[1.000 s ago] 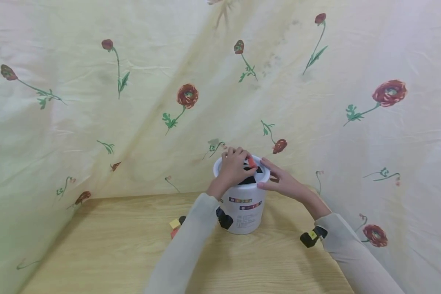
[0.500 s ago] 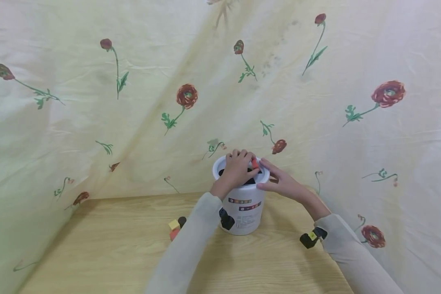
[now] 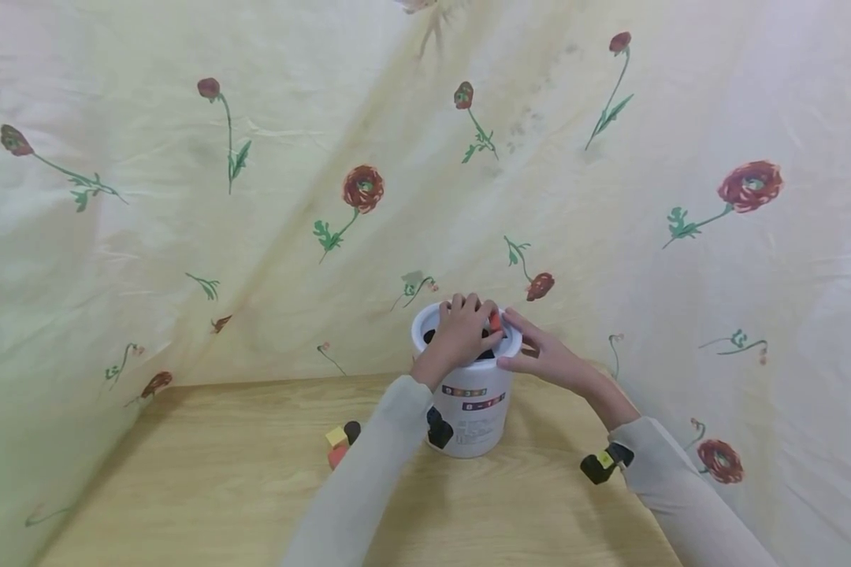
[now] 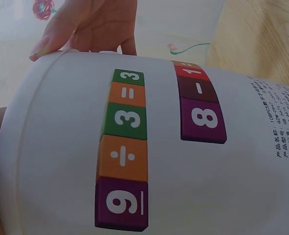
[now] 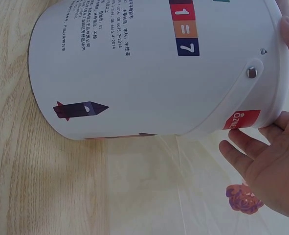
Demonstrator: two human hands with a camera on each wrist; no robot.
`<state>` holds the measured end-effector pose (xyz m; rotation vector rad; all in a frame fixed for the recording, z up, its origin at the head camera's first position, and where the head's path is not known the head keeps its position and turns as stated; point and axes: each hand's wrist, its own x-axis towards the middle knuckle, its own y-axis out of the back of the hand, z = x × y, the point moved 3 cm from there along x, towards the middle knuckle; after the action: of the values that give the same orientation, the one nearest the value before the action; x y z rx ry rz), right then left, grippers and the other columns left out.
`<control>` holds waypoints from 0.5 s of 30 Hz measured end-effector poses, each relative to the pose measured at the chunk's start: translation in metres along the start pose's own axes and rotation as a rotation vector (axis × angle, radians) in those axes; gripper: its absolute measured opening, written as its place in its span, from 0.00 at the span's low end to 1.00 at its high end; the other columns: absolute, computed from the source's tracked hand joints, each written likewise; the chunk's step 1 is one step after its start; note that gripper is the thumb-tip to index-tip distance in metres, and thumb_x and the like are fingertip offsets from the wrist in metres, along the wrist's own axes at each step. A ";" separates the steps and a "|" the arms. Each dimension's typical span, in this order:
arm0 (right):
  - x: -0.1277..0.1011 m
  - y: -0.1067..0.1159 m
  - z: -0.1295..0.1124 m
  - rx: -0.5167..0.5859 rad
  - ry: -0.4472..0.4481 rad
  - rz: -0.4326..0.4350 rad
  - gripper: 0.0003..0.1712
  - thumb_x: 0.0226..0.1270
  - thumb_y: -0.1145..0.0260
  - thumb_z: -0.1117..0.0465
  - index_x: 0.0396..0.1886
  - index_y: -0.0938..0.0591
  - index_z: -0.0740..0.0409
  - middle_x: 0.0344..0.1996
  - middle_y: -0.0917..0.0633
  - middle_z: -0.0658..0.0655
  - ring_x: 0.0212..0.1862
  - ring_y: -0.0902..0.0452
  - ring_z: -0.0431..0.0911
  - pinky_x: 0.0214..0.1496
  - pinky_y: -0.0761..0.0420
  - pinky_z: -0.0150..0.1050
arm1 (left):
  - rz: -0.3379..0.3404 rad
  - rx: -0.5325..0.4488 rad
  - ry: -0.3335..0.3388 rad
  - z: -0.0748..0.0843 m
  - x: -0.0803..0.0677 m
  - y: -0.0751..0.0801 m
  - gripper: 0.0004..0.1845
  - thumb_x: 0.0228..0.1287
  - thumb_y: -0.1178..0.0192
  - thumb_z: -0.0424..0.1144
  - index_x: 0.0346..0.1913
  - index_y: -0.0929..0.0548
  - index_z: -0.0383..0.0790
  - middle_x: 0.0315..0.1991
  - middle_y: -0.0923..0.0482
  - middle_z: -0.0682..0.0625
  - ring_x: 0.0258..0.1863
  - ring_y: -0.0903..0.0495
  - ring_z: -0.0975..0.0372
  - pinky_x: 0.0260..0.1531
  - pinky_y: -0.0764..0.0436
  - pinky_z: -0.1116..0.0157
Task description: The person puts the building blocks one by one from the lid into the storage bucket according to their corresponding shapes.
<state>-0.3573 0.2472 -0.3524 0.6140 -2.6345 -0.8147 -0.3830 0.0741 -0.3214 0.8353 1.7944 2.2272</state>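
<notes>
One white bucket (image 3: 471, 409). Left hand (image 3: 462, 335) pinches one red block (image 3: 495, 321) atop lid; right hand (image 3: 548, 356), fingers straight, steadies rim. Two blocks (image 3: 338, 445) on table (image 3: 220, 488).

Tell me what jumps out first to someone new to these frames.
The white plastic bucket printed with coloured number blocks stands on the light wooden table, against the cream cloth with red flowers. The left hand pinches a small red block over the bucket's slotted lid, and the right hand rests with straight fingers on the rim. A few small blocks lie on the table left of the bucket.
</notes>
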 end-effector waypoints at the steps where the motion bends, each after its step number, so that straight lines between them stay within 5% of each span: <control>1: 0.000 0.000 0.001 0.003 0.000 0.000 0.51 0.73 0.34 0.52 0.84 0.54 0.51 0.84 0.59 0.58 0.81 0.55 0.67 0.75 0.40 0.67 | -0.003 0.002 0.000 0.000 0.000 0.000 0.26 0.74 0.46 0.60 0.68 0.28 0.54 0.57 0.27 0.51 0.59 0.34 0.55 0.64 0.34 0.50; 15: -0.001 0.000 0.001 -0.025 -0.002 0.013 0.51 0.72 0.33 0.52 0.84 0.54 0.49 0.84 0.58 0.59 0.80 0.53 0.68 0.75 0.41 0.67 | 0.021 -0.020 -0.011 0.002 -0.004 0.003 0.24 0.76 0.48 0.59 0.68 0.27 0.55 0.56 0.27 0.51 0.59 0.35 0.55 0.64 0.34 0.51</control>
<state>-0.3572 0.2479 -0.3537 0.5893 -2.6226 -0.8438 -0.3782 0.0733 -0.3194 0.8646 1.7640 2.2450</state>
